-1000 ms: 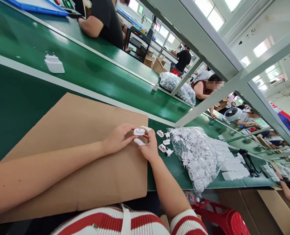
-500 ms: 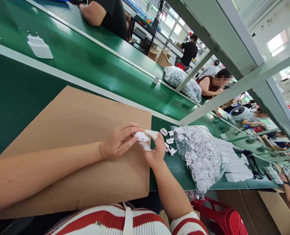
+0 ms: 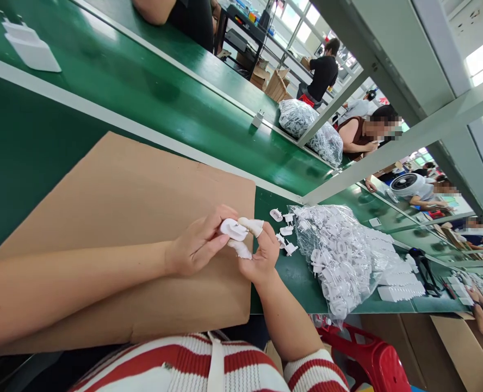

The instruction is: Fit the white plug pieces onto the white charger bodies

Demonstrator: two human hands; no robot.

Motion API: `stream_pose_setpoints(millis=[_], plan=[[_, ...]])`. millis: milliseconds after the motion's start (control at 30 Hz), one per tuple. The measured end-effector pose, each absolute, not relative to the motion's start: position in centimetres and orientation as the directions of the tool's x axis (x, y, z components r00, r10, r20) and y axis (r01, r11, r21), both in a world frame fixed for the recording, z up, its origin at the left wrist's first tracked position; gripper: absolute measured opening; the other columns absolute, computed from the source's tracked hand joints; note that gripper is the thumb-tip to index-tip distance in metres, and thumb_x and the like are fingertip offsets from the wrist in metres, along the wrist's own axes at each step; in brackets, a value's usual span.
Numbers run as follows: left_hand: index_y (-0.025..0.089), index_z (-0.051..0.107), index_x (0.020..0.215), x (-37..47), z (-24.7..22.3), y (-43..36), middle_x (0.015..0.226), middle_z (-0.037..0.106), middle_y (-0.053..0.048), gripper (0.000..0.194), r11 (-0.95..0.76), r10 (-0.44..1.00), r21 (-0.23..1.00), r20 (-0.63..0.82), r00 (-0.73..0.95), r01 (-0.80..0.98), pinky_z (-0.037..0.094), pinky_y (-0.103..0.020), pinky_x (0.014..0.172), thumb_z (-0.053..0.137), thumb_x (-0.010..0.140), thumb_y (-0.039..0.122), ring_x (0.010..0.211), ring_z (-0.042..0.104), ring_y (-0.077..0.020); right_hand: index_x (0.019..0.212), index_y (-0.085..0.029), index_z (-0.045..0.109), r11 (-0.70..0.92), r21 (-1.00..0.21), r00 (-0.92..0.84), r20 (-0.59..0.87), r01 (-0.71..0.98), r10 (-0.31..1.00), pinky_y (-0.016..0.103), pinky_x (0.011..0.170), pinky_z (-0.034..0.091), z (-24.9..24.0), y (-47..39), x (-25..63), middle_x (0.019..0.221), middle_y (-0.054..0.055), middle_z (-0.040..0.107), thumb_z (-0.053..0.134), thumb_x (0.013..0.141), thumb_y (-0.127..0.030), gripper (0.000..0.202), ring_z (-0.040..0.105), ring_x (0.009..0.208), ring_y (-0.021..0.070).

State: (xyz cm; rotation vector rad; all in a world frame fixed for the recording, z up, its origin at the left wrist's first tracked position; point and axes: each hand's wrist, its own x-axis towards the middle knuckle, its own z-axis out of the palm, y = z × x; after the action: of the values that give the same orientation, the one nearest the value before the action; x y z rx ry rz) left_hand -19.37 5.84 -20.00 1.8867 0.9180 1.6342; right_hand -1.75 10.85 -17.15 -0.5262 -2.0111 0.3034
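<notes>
Over the cardboard sheet (image 3: 143,207), a small white oval plug piece with pins (image 3: 233,230) is held between both hands. My left hand (image 3: 200,245) pinches its left end with thumb and fingers. The thumb and a finger of my right hand (image 3: 264,253), wrapped in white coverings, close on its right side around the pins. Several similar loose plug pieces (image 3: 287,231) lie just right of my right hand, beside a clear plastic bag (image 3: 339,261) full of white parts.
White charger bodies (image 3: 400,291) stand in rows right of the bag. A white charger (image 3: 33,49) lies on the green strip (image 3: 163,103) beyond the white rail. A metal frame post (image 3: 335,185) rises ahead. A red stool (image 3: 382,359) is below the table; co-workers sit across.
The plug piece has turned slightly in my fingers, so its oval face and pins show more clearly. The view has shifted a little, and the charger at upper left appears farther left.
</notes>
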Motion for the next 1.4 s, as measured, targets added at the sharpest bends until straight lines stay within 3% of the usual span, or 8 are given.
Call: stream_pose_setpoints(millis=[233,467,733,1167,1300,1400], plan=[[0.022,0.057,0.120,-19.3,-19.8,5.9,0.114,0.061,-0.008,0.026,-0.683,0.729,0.726,0.683,0.036,0.081,0.050,-0.036,0.088,0.034,0.110,0.030,0.100,0.059,-0.0226,0.123,-0.024,0.068,0.888,-0.398,-0.420,0.783,0.230,0.460,0.037,0.076,0.064,-17.1,10.4,-1.9,0.101,0.009,0.070,0.071,0.093,-0.034,0.031,0.072,0.090,0.0226],[0.021,0.060,0.119,-19.6,-20.3,5.9,0.108,0.064,-0.006,0.030,-0.612,0.791,0.789,0.612,0.026,0.042,0.047,-0.032,0.067,0.032,0.110,0.030,0.070,0.053,-0.0163,0.123,-0.024,0.069,0.883,-0.432,-0.402,0.787,0.181,0.468,0.035,0.078,0.063,-16.9,10.5,-2.1,0.102,0.007,0.073,0.074,0.092,-0.030,0.032,0.072,0.090,0.0213],[0.021,0.052,0.124,-19.4,-19.6,5.6,0.108,0.066,-0.008,0.020,-0.653,0.750,0.720,0.659,0.064,0.233,0.053,-0.032,0.076,0.046,0.106,0.028,0.084,0.063,-0.0195,0.125,-0.024,0.067,0.889,-0.407,-0.425,0.781,0.209,0.457,0.037,0.076,0.063,-17.1,10.6,-1.9,0.101,0.009,0.071,0.070,0.089,-0.024,0.035,0.071,0.089,0.0227],[0.017,0.062,0.103,-18.8,-19.3,5.4,0.090,0.068,-0.007,0.037,-0.630,0.773,0.769,0.634,-0.006,0.108,0.050,-0.031,0.069,0.030,0.112,0.033,0.073,0.060,-0.0178,0.123,-0.023,0.057,0.912,-0.333,-0.389,0.828,0.240,0.405,0.040,0.064,0.063,-18.4,9.5,-2.2,0.097,0.009,0.065,0.074,0.087,-0.034,0.041,0.069,0.082,0.0239],[0.016,0.063,0.098,-19.0,-18.2,5.0,0.079,0.067,-0.004,0.039,-0.573,0.812,0.807,0.583,-0.035,0.143,0.048,-0.029,0.064,0.030,0.112,0.031,0.063,0.058,-0.0148,0.124,-0.023,0.057,0.930,-0.277,-0.405,0.842,0.243,0.356,0.040,0.061,0.063,-18.2,9.2,-2.2,0.092,0.008,0.063,0.074,0.088,-0.034,0.041,0.067,0.079,0.0244],[0.016,0.064,0.091,-19.2,-17.7,4.8,0.080,0.069,-0.005,0.043,-0.477,0.872,0.870,0.486,-0.058,0.124,0.050,-0.029,0.065,0.030,0.112,0.032,0.067,0.062,-0.0165,0.125,-0.024,0.059,0.925,-0.273,-0.418,0.832,0.265,0.366,0.040,0.062,0.063,-18.0,9.1,-2.2,0.092,0.008,0.064,0.074,0.087,-0.034,0.042,0.068,0.080,0.0246]])
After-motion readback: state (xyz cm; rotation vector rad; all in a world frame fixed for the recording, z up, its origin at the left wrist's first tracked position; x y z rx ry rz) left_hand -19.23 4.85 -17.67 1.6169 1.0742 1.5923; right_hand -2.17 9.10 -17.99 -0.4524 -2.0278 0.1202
